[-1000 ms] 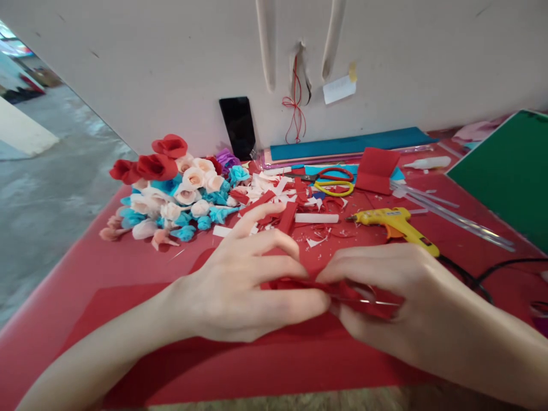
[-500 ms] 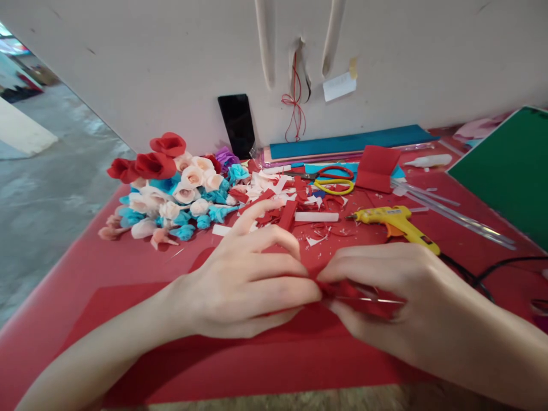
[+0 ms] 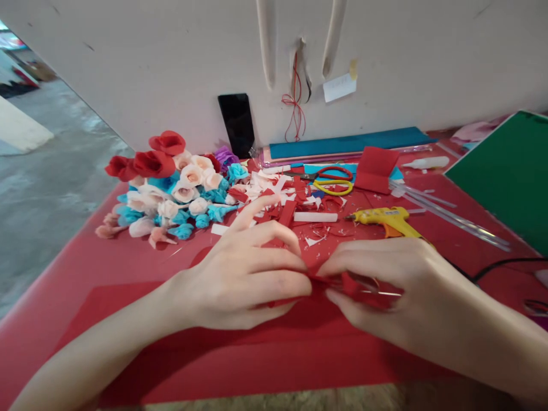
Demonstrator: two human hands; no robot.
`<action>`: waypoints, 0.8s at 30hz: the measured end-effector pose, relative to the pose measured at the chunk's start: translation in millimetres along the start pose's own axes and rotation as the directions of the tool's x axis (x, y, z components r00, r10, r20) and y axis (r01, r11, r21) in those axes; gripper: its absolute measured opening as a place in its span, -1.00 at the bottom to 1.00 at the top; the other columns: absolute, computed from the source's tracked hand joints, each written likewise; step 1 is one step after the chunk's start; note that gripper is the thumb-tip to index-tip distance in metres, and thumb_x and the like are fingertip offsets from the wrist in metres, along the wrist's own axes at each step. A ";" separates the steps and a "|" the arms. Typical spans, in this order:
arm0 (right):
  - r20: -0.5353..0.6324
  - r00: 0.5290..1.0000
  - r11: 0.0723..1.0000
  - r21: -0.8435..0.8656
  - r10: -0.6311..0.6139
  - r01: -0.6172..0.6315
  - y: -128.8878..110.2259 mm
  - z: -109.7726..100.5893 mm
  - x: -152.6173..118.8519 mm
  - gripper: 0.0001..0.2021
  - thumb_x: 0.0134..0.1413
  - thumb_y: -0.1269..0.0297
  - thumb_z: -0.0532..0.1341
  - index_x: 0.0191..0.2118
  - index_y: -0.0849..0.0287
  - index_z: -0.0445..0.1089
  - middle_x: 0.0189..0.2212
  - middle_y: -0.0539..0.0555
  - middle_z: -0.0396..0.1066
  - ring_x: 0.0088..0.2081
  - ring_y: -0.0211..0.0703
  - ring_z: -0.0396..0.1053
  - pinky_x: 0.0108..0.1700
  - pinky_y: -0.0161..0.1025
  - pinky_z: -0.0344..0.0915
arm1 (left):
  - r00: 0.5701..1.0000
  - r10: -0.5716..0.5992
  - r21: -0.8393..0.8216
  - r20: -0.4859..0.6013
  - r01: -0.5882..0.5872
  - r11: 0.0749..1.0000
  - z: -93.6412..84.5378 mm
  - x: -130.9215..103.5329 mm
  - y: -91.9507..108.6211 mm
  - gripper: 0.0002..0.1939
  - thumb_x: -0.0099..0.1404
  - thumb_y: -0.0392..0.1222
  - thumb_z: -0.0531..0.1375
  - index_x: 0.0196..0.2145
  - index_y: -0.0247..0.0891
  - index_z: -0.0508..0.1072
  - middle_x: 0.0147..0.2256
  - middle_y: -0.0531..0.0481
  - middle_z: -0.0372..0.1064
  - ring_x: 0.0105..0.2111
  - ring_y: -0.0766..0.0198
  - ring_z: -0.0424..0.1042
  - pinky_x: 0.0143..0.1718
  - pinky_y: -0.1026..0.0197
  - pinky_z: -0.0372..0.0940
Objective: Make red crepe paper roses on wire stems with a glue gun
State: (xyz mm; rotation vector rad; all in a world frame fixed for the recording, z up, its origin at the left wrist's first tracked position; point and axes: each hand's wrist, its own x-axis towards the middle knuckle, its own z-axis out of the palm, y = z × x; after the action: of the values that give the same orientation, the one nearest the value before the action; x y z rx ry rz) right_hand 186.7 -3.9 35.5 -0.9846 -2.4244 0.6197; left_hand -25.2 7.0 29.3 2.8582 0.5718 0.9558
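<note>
My left hand (image 3: 246,279) pinches the left end of a small piece of red crepe paper (image 3: 351,284), its index finger raised and apart. Across from it, my right hand (image 3: 398,279) grips the same paper between thumb and fingers. A thin shiny strip or rod (image 3: 387,294) shows inside the right hand's grasp; its exact kind cannot be made out. Fingers hide much of the piece. Beneath both hands a larger red sheet (image 3: 115,302) lies on the red tabletop (image 3: 240,371).
Paper flowers (image 3: 184,188) are heaped at the left. Paper scraps (image 3: 274,188), scissors (image 3: 334,181) and a yellow glue gun (image 3: 385,220) lie beyond the hands. A phone (image 3: 237,125) leans on the wall. Glue sticks (image 3: 458,220) and a green board (image 3: 509,177) are at right.
My hands have drawn slightly apart, the left moving a little left, so more of the red paper shows between them. Both keep their hold.
</note>
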 end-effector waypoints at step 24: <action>-0.340 0.936 0.966 -0.201 0.086 -0.162 6.8 -31.2 -2.4 -0.91 0.00 0.24 0.17 -0.45 0.09 0.35 -0.53 -0.12 0.36 -0.55 -0.38 0.23 -0.51 -0.41 0.12 | 0.976 -0.042 0.094 -0.213 0.063 0.994 17.5 -2.3 -10.9 -0.91 0.05 -0.37 0.25 -0.45 -0.24 0.42 -0.43 0.10 0.49 -0.37 0.30 0.39 0.11 -0.15 0.04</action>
State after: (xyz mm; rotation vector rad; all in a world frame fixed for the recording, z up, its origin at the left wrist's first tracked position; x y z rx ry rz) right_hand 209.2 6.0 56.1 -1.2338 -2.1762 0.1971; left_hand -20.1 17.1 11.9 2.8292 0.7302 1.2659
